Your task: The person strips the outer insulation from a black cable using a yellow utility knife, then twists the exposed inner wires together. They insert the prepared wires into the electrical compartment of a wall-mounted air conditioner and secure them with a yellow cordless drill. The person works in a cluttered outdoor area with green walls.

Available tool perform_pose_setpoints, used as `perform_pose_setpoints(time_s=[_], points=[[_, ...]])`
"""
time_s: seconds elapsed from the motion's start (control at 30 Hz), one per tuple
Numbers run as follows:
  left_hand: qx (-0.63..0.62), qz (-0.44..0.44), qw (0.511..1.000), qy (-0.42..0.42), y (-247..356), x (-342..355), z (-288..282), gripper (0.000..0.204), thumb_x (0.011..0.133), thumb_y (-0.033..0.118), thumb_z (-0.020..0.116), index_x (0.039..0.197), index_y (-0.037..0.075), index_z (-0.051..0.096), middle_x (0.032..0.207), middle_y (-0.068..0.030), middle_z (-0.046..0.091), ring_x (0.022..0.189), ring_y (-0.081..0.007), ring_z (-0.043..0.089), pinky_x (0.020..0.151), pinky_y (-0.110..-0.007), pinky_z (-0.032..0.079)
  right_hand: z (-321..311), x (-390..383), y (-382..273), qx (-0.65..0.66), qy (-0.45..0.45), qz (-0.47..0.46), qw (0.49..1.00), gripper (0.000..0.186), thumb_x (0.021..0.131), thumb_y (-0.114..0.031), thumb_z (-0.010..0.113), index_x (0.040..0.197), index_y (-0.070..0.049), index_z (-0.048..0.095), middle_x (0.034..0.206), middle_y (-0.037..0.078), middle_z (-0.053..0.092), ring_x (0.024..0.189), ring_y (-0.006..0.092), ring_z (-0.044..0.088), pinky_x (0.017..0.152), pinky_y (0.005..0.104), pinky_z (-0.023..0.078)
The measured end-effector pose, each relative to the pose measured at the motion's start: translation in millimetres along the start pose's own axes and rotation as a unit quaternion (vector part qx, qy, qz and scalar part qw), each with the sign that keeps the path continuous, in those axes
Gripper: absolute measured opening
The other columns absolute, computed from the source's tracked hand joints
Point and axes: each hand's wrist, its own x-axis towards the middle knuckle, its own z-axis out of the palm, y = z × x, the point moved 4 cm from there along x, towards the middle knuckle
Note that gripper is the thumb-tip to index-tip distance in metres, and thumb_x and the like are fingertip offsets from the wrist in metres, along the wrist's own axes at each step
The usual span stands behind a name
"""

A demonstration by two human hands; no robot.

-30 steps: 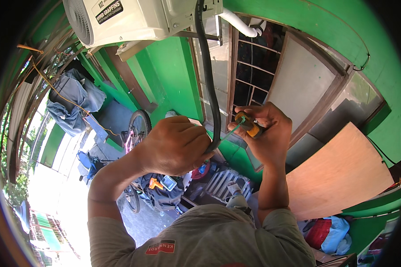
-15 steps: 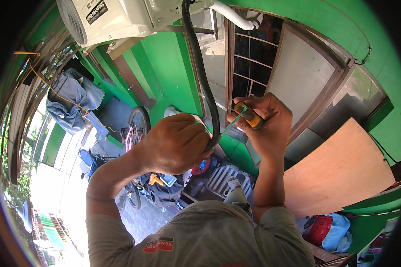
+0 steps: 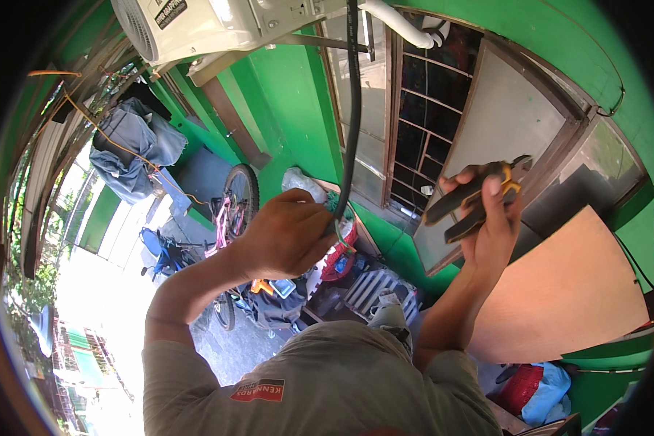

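Green painted walls [image 3: 287, 109] stand around us, with a cream metal outdoor air-conditioner unit [image 3: 214, 29] at the upper left and a dark-barred window [image 3: 429, 109] beside a white bent pipe [image 3: 400, 25]. Below our hands, among clutter near a pink-framed bicycle [image 3: 243, 192], we see a round red tub [image 3: 351, 236] with something blue in it, partly hidden by our left hand; the rest of its contents we cannot make out. At the lower right, a pale blue soft bag [image 3: 550, 392] lies against a red basket-like container [image 3: 522, 385], and what either holds is not visible to us. A broad light-brown plywood board [image 3: 567, 291] leans above them.

Our left hand [image 3: 287, 236] is curled tightly around the lower end of a thick black sheathed cable [image 3: 354, 109], which hangs from the top of the view beside the unit. Its long axis runs nearly upright, bending a little leftward into our fist, and a thin green wire [image 3: 342, 240] pokes out just below.

Our right hand [image 3: 493, 225] holds a pair of black-handled pliers with yellow trim [image 3: 463, 195], well apart from the cable and in front of the window's pale panel. Their long axis slants, the metal nose pointing up and right, the two slightly parted handles pointing down and left
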Motion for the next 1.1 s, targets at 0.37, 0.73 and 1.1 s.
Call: perform_pose_setpoints(time_s=[0.37, 0.73, 1.1], points=[[-0.053, -0.075, 0.995, 0.039, 25, -14, -16, 0.020, 0.100, 0.017, 0.069, 0.101, -0.003, 0.066, 0.087, -0.0197, 0.064, 0.085, -0.0452, 0.063, 0.081, -0.052, 0.051, 116, -62, 59, -0.085, -0.170, 0.134, 0.973, 0.050, 0.087, 0.003, 0.085, 0.132, 0.000, 0.062, 0.110, 0.011, 0.075, 0.093, 0.0164, 0.072, 0.079, 0.0315, 0.061], [-0.248, -0.108, 0.963, -0.015, 29, -51, -73, 0.028, 0.111, 0.021, 0.059, 0.109, -0.007, 0.067, 0.093, -0.0203, 0.074, 0.085, -0.0327, 0.075, 0.078, -0.042, 0.057, 199, -66, 30, -0.172, -0.252, 0.057, 0.951, 0.040, 0.090, 0.004, 0.081, 0.127, 0.005, 0.066, 0.100, 0.007, 0.076, 0.089, 0.0124, 0.073, 0.081, 0.0286, 0.060], [-0.281, -0.082, 0.955, 0.052, 23, -53, -84, 0.037, 0.115, 0.027, 0.055, 0.105, -0.005, 0.069, 0.094, -0.0139, 0.074, 0.085, -0.0253, 0.074, 0.081, -0.039, 0.057, 222, -70, 2, -0.241, -0.247, -0.002, 0.938, 0.043, 0.090, 0.006, 0.077, 0.130, 0.006, 0.062, 0.096, 0.006, 0.074, 0.084, 0.0095, 0.070, 0.073, 0.0283, 0.059]])
